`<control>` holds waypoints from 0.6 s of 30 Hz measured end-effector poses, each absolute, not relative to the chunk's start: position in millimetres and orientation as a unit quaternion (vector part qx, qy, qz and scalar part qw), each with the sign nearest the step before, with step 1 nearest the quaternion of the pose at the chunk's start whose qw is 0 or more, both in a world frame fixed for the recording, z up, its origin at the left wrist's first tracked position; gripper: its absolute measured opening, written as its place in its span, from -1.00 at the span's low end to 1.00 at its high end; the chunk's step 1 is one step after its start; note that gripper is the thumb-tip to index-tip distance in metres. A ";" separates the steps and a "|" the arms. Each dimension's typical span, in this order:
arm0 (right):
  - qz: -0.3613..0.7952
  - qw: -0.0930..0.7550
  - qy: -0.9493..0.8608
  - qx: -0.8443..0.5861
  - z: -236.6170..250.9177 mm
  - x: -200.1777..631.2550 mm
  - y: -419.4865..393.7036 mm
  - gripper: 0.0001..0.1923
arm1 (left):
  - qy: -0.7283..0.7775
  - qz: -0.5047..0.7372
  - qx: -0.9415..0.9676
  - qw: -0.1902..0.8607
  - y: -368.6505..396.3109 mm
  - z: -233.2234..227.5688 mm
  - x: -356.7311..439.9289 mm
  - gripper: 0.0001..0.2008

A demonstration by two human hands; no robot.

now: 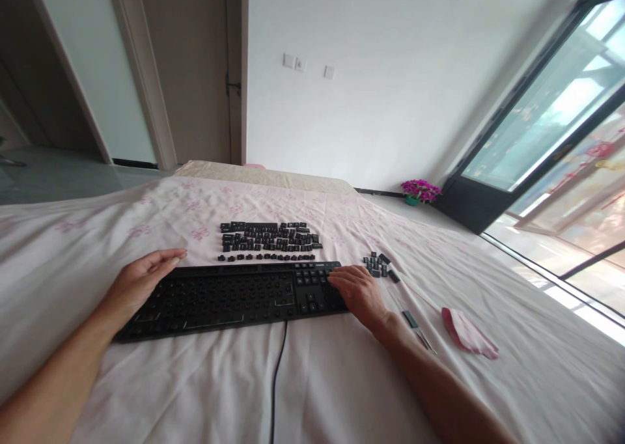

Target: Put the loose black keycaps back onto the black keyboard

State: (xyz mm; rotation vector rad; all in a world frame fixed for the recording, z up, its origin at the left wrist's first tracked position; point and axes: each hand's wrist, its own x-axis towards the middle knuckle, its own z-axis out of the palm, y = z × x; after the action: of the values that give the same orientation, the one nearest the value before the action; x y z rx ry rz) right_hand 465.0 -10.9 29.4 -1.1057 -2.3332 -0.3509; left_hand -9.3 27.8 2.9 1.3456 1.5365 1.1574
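Note:
A black keyboard (219, 301) lies on the patterned sheet, with most of its main key area stripped of keycaps. Above its far left end is my left hand (144, 278), fingers stretched out together and pointing right, apparently holding nothing. My right hand (359, 291) rests on the keyboard's right end over the number pad, its fingers laid over the keys and hiding part of them. Beyond the keyboard, loose black keycaps (261, 235) sit in rough rows, including a long space bar (261, 226). A smaller pile of keycaps (375, 263) is right of my right hand.
A dark-handled tool (411, 320) with thin metal ends lies beside my right forearm. Farther right is a pink cloth (469, 333). The keyboard's black cable (278, 372) runs toward me. Purple flowers (420, 190) stand on the floor near the glass door (527, 131).

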 end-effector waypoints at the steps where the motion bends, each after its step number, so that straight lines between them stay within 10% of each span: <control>1: -0.132 0.265 -0.863 -0.408 29.1 464.9 -10.7 -0.80 | 0.604 0.456 0.530 0.383 27.8 2.6 -9.3 -0.43; 18: -0.121 0.264 -0.865 -0.408 26.9 466.3 -6.2 -0.79 | 0.612 0.461 0.529 0.364 28.2 0.7 -9.2 -0.40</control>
State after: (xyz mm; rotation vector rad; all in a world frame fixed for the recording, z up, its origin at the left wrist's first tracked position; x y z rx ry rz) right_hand 466.3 -6.2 26.9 -1.1039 -2.3397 -0.3270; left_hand -9.2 28.2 0.7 1.3603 1.5750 1.1872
